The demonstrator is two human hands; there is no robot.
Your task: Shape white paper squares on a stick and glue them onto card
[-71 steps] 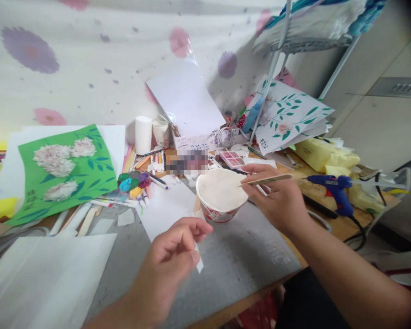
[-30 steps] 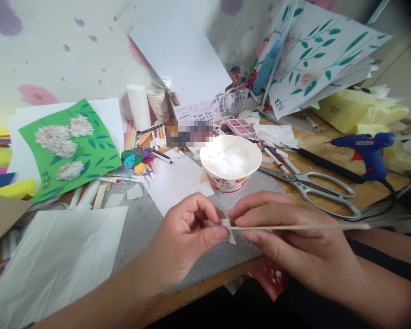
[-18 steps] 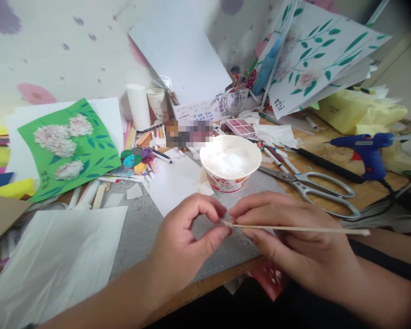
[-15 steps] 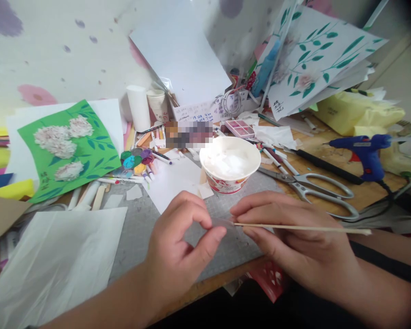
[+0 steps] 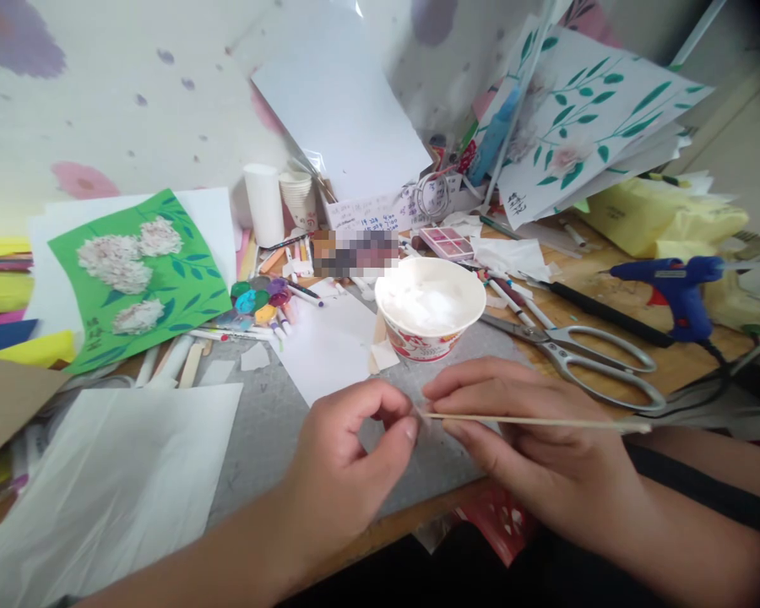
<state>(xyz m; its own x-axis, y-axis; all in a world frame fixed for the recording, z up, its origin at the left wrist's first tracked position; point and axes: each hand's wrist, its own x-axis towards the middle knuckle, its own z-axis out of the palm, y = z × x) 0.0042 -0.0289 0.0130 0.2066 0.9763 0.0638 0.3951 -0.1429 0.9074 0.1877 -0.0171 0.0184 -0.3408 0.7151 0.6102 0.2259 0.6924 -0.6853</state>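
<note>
My right hand [image 5: 545, 460] grips a thin wooden stick [image 5: 532, 420] between thumb and fingers, held nearly level with its tip pointing left. At that tip is a thin, see-through whitish wisp [image 5: 426, 415]; whether it is tissue or fibre I cannot tell. My left hand [image 5: 355, 464] pinches the wisp's left end with thumb and forefinger, close to the stick's tip. Just beyond both hands stands a paper bowl [image 5: 427, 344] with red print, holding a white substance [image 5: 440, 304]. A grey cutting mat [image 5: 253, 447] lies below my hands.
Metal scissors [image 5: 563, 346] and a blue glue gun [image 5: 677, 287] lie on the right. To the left are a green sheet with raised flowers [image 5: 193, 308], a paint palette [image 5: 259, 300] and a thin white sheet [image 5: 114, 464]. Paper cups [image 5: 264, 207] stand behind.
My left hand has moved right, closer to the stick's tip, so the gap between the hands is narrower. The stick has shifted slightly left. The whole view has shifted a little.
</note>
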